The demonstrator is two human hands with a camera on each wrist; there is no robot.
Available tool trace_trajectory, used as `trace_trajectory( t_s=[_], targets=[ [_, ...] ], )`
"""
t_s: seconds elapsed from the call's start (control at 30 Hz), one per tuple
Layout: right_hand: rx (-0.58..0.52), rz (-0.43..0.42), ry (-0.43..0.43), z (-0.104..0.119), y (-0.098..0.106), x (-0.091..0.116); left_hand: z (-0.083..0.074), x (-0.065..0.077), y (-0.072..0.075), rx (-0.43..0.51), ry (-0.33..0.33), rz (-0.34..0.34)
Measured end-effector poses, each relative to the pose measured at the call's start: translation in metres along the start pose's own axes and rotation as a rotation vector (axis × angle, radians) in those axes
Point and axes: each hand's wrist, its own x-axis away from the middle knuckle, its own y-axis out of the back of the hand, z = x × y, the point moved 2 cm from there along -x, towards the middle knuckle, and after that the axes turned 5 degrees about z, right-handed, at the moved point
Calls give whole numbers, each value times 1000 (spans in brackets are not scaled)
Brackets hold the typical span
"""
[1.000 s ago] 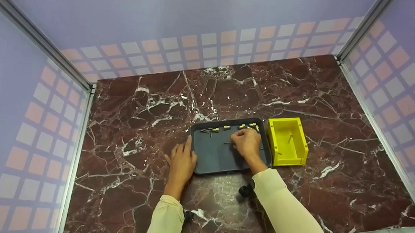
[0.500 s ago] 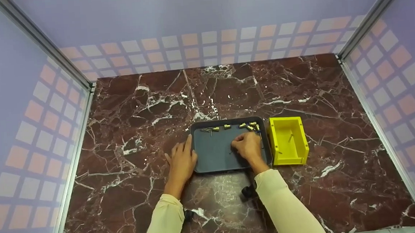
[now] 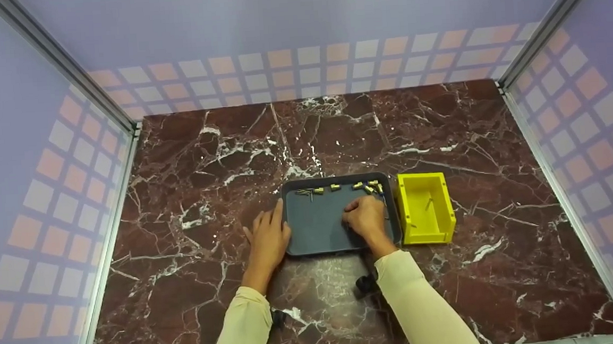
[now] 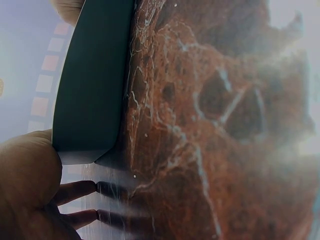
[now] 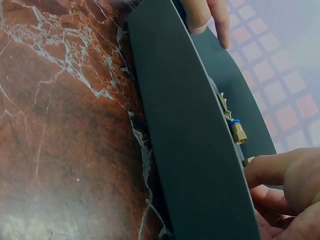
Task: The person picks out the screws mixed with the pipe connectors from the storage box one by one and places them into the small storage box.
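Observation:
My left hand (image 3: 269,239) rests against the left side of the dark grey tray (image 3: 315,230), fingers mostly straight; in the left wrist view two fingertips reach down to the table beyond the tray's corner. Inside the tray, my right hand (image 3: 365,217) has its fingers curled with the tips together, low over the tray floor. The thin metal screw seen earlier at these fingertips is hidden now. Several brass fittings (image 3: 370,188) lie along the tray's far edge, one with a blue ring (image 5: 234,121) in the right wrist view. Thin screws (image 3: 304,192) lie at the far left corner.
A yellow open-front bin (image 3: 427,228) stands just right of the tray, with a few thin screws (image 3: 429,204) in it. The red-brown marble table (image 3: 205,162) is enclosed by purple walls (image 3: 297,23) at the back and both sides.
The screw at my right fingertips pointed left, then tipped downward, and is now out of sight. The right fingers have curled in slightly. My left hand and the tray have stayed put.

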Motion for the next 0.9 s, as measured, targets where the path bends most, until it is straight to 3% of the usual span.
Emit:
trace_trajectory(
  t_s=[0.3, 0.9],
  targets=[
    [18, -2, 0, -1, -1, -1, 1, -1, -1, -5, 6, 38],
    [18, -13, 20, -1, 2, -1, 1, 0, -1, -3, 12, 17]
  ],
)
